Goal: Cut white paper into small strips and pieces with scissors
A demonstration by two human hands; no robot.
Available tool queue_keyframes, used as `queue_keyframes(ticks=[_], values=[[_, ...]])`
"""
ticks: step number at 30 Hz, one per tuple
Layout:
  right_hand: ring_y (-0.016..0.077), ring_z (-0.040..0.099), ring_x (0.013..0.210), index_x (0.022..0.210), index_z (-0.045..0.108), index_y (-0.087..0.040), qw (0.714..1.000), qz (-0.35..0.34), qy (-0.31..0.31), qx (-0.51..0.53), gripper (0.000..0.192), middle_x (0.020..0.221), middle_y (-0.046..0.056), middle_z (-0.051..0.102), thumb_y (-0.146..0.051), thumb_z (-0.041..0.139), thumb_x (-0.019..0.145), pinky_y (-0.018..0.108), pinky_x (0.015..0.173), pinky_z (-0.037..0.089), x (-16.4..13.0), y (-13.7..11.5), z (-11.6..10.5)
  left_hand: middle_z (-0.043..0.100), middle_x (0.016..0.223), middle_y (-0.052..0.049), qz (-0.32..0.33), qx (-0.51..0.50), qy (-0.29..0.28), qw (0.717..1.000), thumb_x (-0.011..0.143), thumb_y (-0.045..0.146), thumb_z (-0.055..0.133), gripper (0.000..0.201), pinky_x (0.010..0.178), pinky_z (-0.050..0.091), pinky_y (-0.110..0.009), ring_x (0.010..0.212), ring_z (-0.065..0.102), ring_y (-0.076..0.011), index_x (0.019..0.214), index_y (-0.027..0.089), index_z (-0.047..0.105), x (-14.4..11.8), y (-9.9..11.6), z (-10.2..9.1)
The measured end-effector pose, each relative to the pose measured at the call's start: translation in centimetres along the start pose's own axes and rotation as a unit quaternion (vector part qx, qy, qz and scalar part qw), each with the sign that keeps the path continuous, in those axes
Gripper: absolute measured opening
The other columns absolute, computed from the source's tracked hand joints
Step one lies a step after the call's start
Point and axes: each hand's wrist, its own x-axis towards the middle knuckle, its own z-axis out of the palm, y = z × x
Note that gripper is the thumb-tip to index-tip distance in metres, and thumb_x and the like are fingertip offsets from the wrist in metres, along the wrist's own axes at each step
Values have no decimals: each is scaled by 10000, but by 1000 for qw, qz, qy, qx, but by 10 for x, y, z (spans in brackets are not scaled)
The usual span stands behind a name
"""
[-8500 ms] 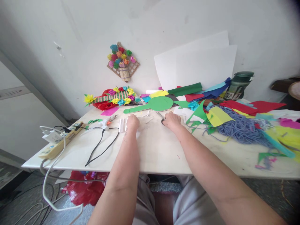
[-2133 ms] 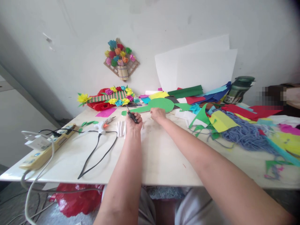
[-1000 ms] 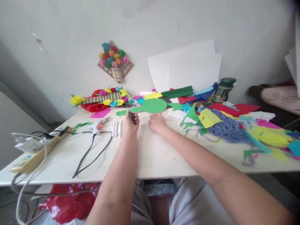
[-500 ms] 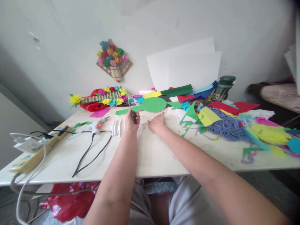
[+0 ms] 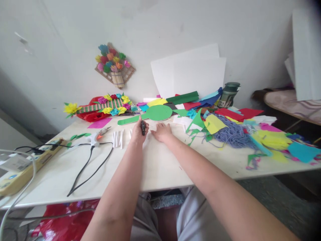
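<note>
My left hand (image 5: 139,131) is closed around a slim black-handled tool (image 5: 142,128); its tip is too blurred to tell its kind. Just beyond it lies a green guitar-shaped cutout (image 5: 160,113), with a long neck pointing left and small dark marks on it. My right hand (image 5: 162,131) rests palm down on the table right of the left one, fingers stretched toward the cutout's near edge, holding nothing visible. White sticks (image 5: 117,139) lie left of my left hand. Further left is a white glue gun (image 5: 94,138) with an orange trigger and black cord.
A guitar decorated with paper flowers (image 5: 102,106) lies at the back left. A yellow power strip (image 5: 32,169) with cables lines the left edge. Coloured paper scraps, purple yarn (image 5: 229,132) and a dark green bottle (image 5: 228,94) crowd the right. White boards (image 5: 188,75) lean on the wall.
The view has shifted slightly to the right. My right hand has drawn back a little and its fingers now lie flatter. My left hand keeps hold of the black-handled tool.
</note>
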Motion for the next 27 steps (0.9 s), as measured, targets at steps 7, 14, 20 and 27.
queue_keyframes(ticks=[7,14,20,27], values=[[387,477,1127,1148,602,-41,992,87,-18,-87,545,1179,260,560,-397,285,884,610,983,54,-5,15,-11,463,466,23,4,7,-2,1000,753,504,551,394,313,173,-141,332,340,-29,615,156,427,-2,-1,2],[256,232,1335,1364,352,-51,998,-45,52,-9,629,1425,164,327,-448,215,895,459,1081,36,-16,15,-7,469,459,21,0,34,8,999,747,511,553,403,305,162,-143,323,350,-31,606,154,429,-2,-3,7],[224,127,1369,1411,273,-185,999,-8,-38,35,619,1498,57,173,-499,154,892,462,1076,79,-11,26,3,475,460,21,4,41,8,999,751,497,552,391,305,168,-143,326,363,-35,609,155,427,-2,-3,5],[260,189,1348,1394,268,-17,995,97,23,5,701,1463,174,233,-494,211,884,403,1066,135,-16,51,2,472,451,19,-1,55,18,998,756,490,546,382,302,156,-154,322,363,-43,604,159,428,-2,-5,7]])
